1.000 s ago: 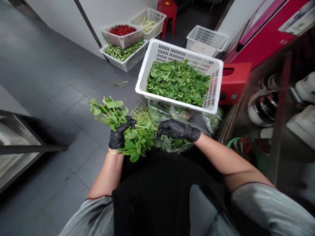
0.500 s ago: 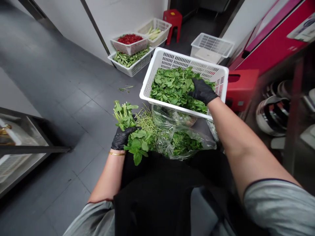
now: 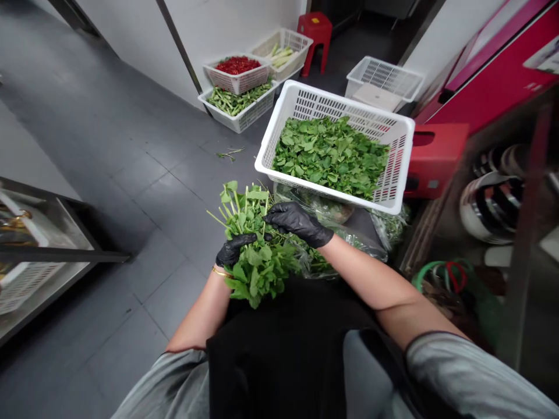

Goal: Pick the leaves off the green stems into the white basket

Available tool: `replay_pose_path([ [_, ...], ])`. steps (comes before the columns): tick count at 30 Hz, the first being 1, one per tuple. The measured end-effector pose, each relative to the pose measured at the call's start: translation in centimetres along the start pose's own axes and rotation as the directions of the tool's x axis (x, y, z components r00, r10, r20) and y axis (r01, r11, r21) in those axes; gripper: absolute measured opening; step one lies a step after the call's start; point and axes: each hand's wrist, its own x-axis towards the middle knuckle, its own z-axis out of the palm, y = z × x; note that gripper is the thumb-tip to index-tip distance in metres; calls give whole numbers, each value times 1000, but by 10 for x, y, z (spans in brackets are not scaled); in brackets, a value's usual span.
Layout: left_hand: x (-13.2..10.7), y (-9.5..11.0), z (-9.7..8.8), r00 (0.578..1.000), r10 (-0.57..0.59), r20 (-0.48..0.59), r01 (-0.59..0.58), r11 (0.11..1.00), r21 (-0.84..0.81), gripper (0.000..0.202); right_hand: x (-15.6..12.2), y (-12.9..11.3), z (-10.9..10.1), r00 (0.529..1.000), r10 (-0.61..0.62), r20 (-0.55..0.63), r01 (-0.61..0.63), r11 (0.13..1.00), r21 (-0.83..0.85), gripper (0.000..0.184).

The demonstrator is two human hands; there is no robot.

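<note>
My left hand (image 3: 233, 249), in a black glove, is closed around a bunch of leafy greens (image 3: 262, 270). Its pale stems point up and away, and its leaves hang towards my lap. My right hand (image 3: 301, 224), also gloved in black, has its fingertips pinched at the stem side of the same bunch; the exact contact is partly hidden. Just beyond, a white slotted basket (image 3: 404, 169) holds a layer of loose green leaves (image 3: 327, 152). Below the basket's near edge, clear plastic bags (image 3: 364, 247) with more greens lie partly behind my right hand and forearm.
A red stool (image 3: 439, 157) stands beside the basket's right end. Farther back are a basket of red chillies (image 3: 237, 65), one of cut green vegetables (image 3: 238, 102), one with pale stalks (image 3: 282, 57), and another red stool (image 3: 314, 38). A metal shelf (image 3: 74, 256) stands at left.
My right hand has left the leaves in the basket and come back to the bunch in my left hand. The bunch now sits stems up between both hands.
</note>
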Motion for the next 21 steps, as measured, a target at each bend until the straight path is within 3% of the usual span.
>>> replay_pose_path([
  [4, -3, -6, 4, 996, -76, 41, 77, 997, -10, 25, -27, -4, -6, 992, -57, -110, 53, 998, -39, 38],
  [10, -9, -16, 23, 991, 116, 68, -117, 993, 13, 41, -45, -10, -2, 969, -135, -207, 121, 990, -78, 35],
  [14, -14, -21, 25, 965, 219, 143, -223, 975, 14, 51, -50, -13, 2, 995, -103, -10, 103, 992, 74, 45],
  [17, -21, -21, 27, 963, 205, 173, -213, 977, 25, 54, -51, -12, 0, 987, -35, 156, 29, 999, 43, 47],
  [21, -32, -18, 30, 986, 126, 106, -136, 987, 89, 53, -49, -13, -13, 995, -85, 54, 87, 995, -37, 45],
])
